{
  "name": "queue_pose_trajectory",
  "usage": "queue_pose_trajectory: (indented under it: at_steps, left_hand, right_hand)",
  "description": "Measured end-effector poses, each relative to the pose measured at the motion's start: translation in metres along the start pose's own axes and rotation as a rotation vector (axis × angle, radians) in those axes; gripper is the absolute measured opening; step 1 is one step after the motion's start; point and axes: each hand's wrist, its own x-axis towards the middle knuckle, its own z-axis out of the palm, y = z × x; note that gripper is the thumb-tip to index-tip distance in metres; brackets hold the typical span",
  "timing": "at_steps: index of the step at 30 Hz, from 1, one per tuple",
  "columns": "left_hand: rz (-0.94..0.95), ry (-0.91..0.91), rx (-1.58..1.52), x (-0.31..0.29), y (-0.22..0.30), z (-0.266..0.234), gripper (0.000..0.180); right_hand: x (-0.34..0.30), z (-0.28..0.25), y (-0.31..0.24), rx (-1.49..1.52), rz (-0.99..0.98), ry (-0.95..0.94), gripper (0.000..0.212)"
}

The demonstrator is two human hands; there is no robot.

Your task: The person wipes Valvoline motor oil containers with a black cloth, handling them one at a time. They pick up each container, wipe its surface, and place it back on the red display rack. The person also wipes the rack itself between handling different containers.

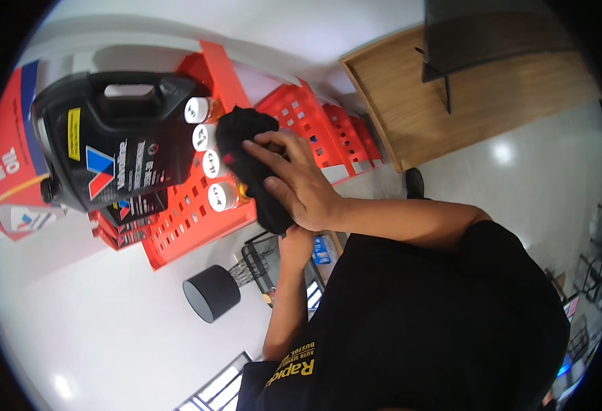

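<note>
A bunched black cloth with a small red spot hangs in front of a red perforated shelf. On top of it lies my right hand, its fingers bent over the fabric and its thumb pressed against it. My left hand comes up from below and meets the cloth's lower end; its fingers are hidden. Close to the left of the cloth stands a row of small bottles with white caps, the caps hand-marked. Amber contents show in some of them. Part of the row is behind the cloth.
A large black oil jug stands left of the bottles on the red shelf, with smaller dark containers beside it. Behind is a red and blue box. A wooden table stands upper right, a black lamp lower left.
</note>
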Motion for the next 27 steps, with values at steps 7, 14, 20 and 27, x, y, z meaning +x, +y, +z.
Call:
queue_pose_trajectory:
  at_steps: [7, 14, 20, 27]
  left_hand:
    - [0.142, 0.072, -0.133, -0.003, 0.017, 0.016, 0.056]
    - [0.177, 0.061, -0.252, 0.0, 0.024, 0.018, 0.049]
    - [0.082, 0.033, -0.26, -0.005, 0.014, 0.014, 0.053]
    - [0.144, 0.011, -0.24, -0.004, 0.027, 0.014, 0.058]
  right_hand:
    - [0.058, 0.028, 0.066, 0.16, -0.074, 0.046, 0.054]
    - [0.128, 0.034, 0.1, 0.291, 0.076, 0.009, 0.056]
    - [0.025, 0.003, 0.025, 0.233, 0.086, -0.131, 0.057]
    - [0.104, 0.027, 0.067, 0.16, 0.093, 0.018, 0.053]
